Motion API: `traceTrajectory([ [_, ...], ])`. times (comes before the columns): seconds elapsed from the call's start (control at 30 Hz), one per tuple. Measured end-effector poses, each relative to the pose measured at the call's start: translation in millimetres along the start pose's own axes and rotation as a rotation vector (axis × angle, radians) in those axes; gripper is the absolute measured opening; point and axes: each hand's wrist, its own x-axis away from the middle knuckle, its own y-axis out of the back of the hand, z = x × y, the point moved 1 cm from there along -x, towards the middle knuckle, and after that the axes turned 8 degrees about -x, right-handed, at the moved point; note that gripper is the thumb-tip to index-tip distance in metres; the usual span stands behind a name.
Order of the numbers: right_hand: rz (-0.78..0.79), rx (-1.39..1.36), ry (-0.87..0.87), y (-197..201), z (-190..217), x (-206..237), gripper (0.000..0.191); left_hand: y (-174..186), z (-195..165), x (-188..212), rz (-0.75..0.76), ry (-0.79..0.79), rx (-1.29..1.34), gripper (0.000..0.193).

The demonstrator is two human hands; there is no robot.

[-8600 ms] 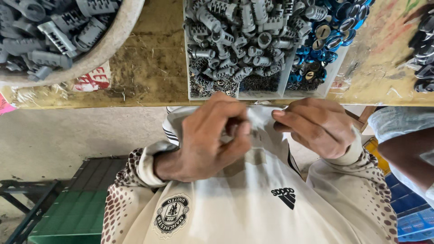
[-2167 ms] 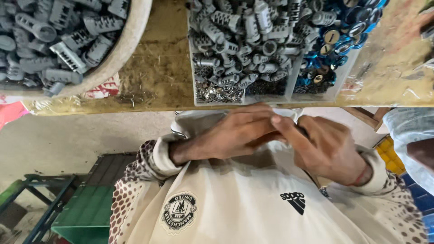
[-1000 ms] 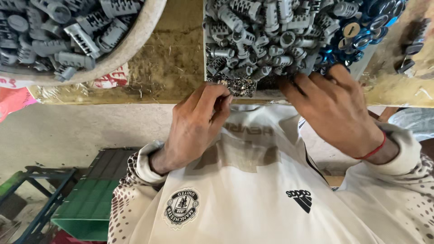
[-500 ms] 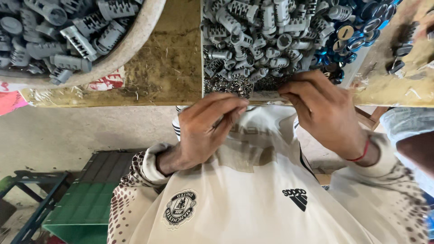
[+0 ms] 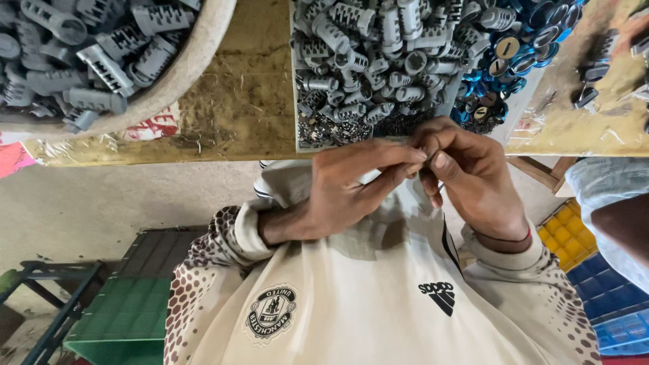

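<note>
Small metal part [image 5: 424, 154], mostly hidden, sits pinched between both hands just off the table's [image 5: 230, 101] near edge. Left hand [image 5: 345, 186] fingers together, tips clamped on it. Right hand [image 5: 473, 179] fingers curled, thumb and forefinger closed on the same part. Just beyond, at the table edge: tray of grey plastic cylinders [image 5: 378, 61], blue caps [image 5: 520, 47] beside it. Bowl of grey parts [image 5: 88, 61] at far-left corner.

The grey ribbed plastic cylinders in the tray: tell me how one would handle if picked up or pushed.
Each grey ribbed cylinder is probably light and stiff: it looks like hollow moulded plastic. The ribs likely give fingertips grip, so it is not slippery. Being round, one pushed onto the bare wooden bench might roll; inside the tray the heap would hold it.
</note>
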Motion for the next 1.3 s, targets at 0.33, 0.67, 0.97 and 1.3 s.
traceTrajectory([
  [0.33,-0.054,0.115,0.059,-15,-4,4,0.020,3,-5,2,-0.005,-0.111,-0.172,0.035],
  [0.67,-0.186,0.490,0.421,-34,-11,9,0.014,-1,-17,0,-0.105,-0.104,-0.320,0.026],
  [0.97,-0.012,0.165,0.185,-16,-12,11,0.025,10,-16,-7,0.167,0.254,0.276,0.016],
  [1.3,-0.031,1.868,0.466,-17,84,-8,0.012,0,-3,-5,0.149,0.195,0.125,0.013],
])
